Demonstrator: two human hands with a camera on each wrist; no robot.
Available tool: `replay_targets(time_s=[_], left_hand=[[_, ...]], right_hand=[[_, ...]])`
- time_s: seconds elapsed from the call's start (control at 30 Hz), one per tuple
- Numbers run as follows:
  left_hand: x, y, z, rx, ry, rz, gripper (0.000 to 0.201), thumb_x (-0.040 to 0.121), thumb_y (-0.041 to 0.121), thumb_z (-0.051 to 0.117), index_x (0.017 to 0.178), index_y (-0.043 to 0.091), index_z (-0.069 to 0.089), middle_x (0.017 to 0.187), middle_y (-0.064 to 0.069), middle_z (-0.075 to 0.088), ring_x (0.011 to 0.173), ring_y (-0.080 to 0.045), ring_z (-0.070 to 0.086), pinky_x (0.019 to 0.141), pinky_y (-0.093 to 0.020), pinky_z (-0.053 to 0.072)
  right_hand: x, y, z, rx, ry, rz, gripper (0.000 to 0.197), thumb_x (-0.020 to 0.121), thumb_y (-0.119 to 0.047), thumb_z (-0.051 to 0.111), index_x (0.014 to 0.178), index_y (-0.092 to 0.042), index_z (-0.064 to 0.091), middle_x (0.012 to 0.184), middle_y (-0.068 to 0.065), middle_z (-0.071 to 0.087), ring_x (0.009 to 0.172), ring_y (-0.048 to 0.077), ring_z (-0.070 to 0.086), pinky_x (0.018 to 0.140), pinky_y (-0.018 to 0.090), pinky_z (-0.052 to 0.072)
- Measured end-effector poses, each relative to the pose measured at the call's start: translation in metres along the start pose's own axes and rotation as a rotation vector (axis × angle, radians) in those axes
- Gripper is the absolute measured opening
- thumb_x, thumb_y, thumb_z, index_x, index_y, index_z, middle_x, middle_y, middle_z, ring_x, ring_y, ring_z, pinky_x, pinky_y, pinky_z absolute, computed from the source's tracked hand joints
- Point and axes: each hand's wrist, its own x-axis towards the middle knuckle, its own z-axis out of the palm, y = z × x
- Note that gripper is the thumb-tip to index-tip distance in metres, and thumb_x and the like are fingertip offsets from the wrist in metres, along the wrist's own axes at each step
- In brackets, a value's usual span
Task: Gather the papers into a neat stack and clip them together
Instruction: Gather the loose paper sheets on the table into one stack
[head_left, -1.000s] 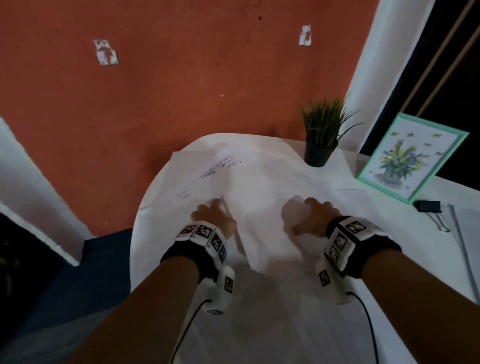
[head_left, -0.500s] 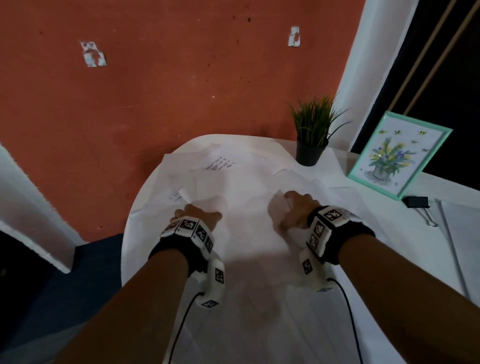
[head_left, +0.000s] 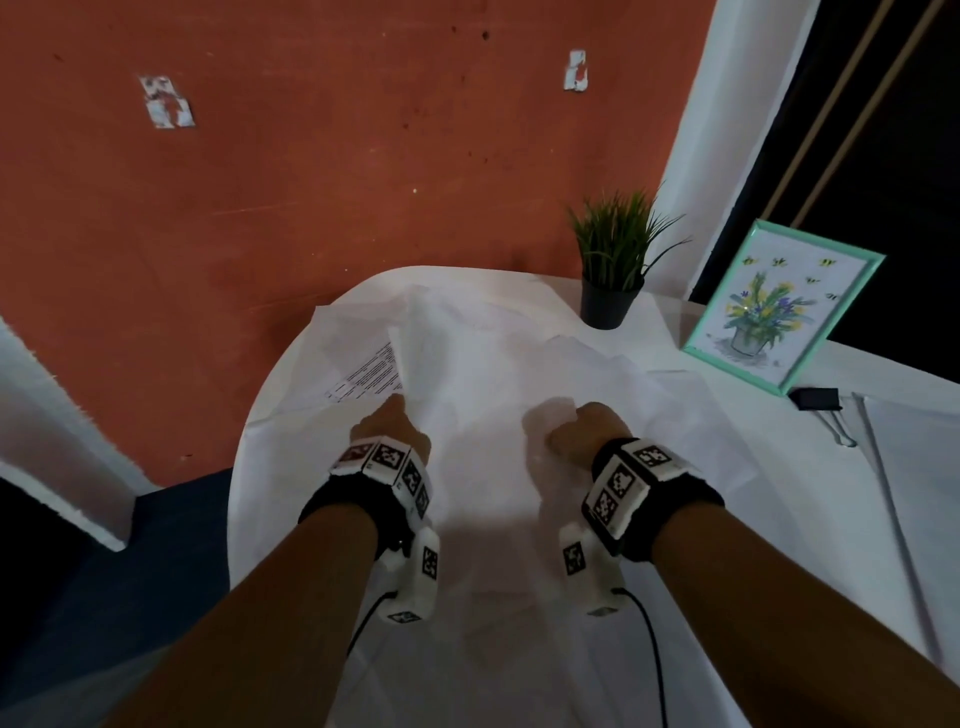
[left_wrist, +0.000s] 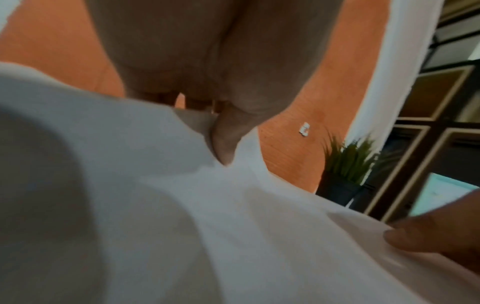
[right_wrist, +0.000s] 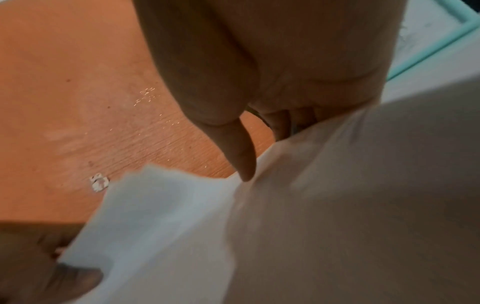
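Several white papers (head_left: 519, 343) lie loosely spread over the round end of the white table (head_left: 789, 519). Between my hands a large blank sheet (head_left: 478, 426) is raised off the pile. My left hand (head_left: 389, 431) pinches its left edge, thumb (left_wrist: 223, 144) on top and fingers behind. My right hand (head_left: 582, 431) pinches the right edge the same way, thumb (right_wrist: 241, 158) on the paper. A sheet with printed text (head_left: 371, 371) peeks out just left of my left hand. The black binder clip (head_left: 818, 399) lies on the table far to the right, away from both hands.
A small potted plant (head_left: 610, 275) stands at the back of the table against the orange wall. A framed flower picture (head_left: 779, 306) leans at the back right, just behind the clip. More white sheets (head_left: 914, 467) lie along the right edge.
Both hands have kept their hold on the blank sheet and shifted slightly left over the pile. More of the printed sheet at the left is uncovered.
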Motion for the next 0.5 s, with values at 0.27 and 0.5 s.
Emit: replay_targets(time_s=[0.27,0.5], left_hand=[[0.007,0.007,-0.009,-0.403,0.019,0.141,0.047,0.088,0.004,0.057,0.133,0.005,0.045,0.12,-0.009,0.055,0.12,-0.027,0.05,0.084,-0.019,0.03],[-0.004,0.013,0.013,-0.296,-0.132,0.028,0.044,0.087,0.014,0.062,0.125,0.0,0.046,0.123,-0.018,0.056,0.104,-0.027,0.053,0.08,-0.025,0.034]], right_hand=[[0.014,0.041,-0.017,0.511,0.135,0.11,0.088,0.068,-0.04,0.072,0.139,-0.008,0.031,0.127,0.013,0.053,0.113,0.032,0.057,0.089,0.039,0.05],[0.004,0.042,-0.01,0.613,0.052,-0.069,0.051,0.065,-0.021,0.074,0.11,-0.004,0.059,0.106,0.017,0.066,0.096,0.032,0.064,0.089,0.045,0.052]])
